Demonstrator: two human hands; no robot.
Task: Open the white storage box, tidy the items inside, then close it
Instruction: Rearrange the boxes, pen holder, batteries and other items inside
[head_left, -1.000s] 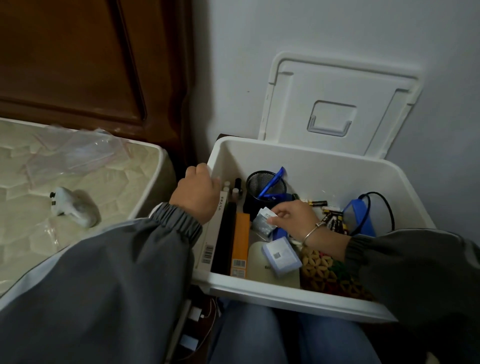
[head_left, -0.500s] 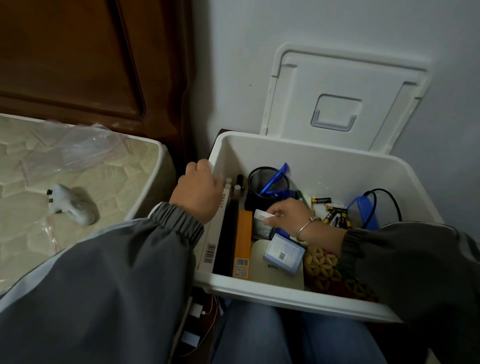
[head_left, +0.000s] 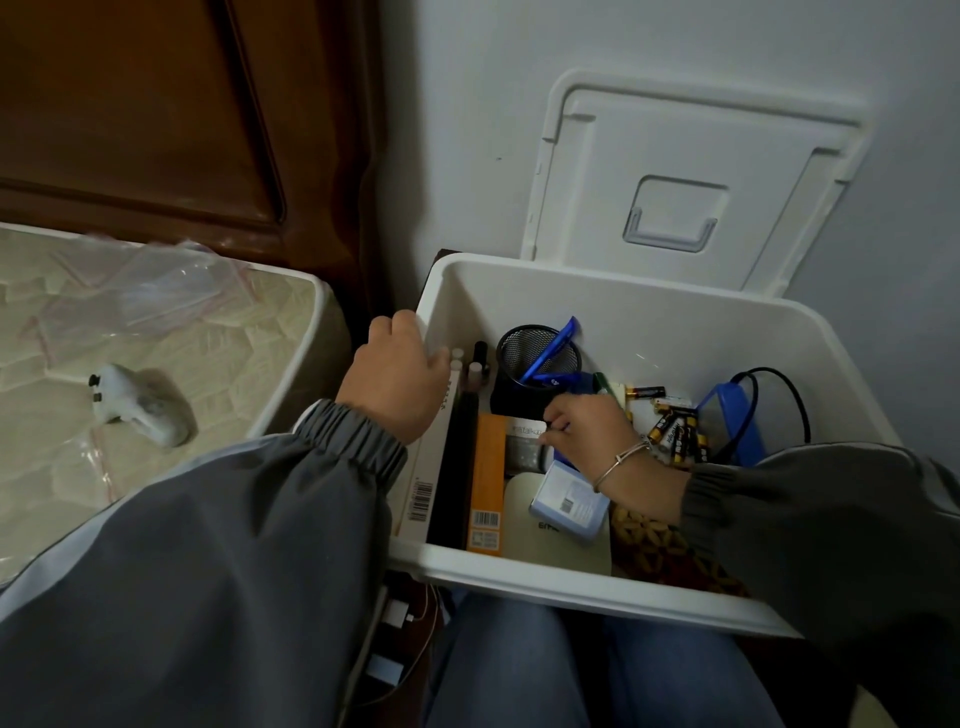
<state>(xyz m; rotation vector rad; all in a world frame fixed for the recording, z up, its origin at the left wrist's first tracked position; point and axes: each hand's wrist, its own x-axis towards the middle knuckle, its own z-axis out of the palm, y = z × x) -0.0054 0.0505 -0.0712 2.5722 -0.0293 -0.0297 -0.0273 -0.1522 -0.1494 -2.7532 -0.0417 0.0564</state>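
- The white storage box (head_left: 675, 332) stands open in front of the person's knees, with its lid (head_left: 691, 182) leaning upright against the wall behind it, so the opening step is done and the tidying step is in hand.
- The right hand (head_left: 587, 431) is inside the box, and its fingers are pressed together on a small grey packet (head_left: 524, 441) at its top edge, a pinch between thumb and fingertips as far as one can see.
- The left hand (head_left: 400, 374) is curled over the left rim of the box; it seems to steady the box, and whether it squeezes the rim hard one cannot tell.
- Just behind the pinch stands a round black mesh cup (head_left: 535, 364) with blue pens; to the left of the pinch lie flat long boxes on edge, one orange (head_left: 488, 478) and one black, stiff cardboard by their look.
- To the right of the pinch, loose batteries (head_left: 675, 431) lie in a heap, small smooth cylinders that probably roll easily, and beyond them sits a blue object with a black cable (head_left: 784, 395).
- Toward the person from the pinch, a small pale blue carton (head_left: 571, 499) lies tilted on a flat cream device.
- The next move likely calls for setting the packet upright beside the orange box, without knocking the cup over.
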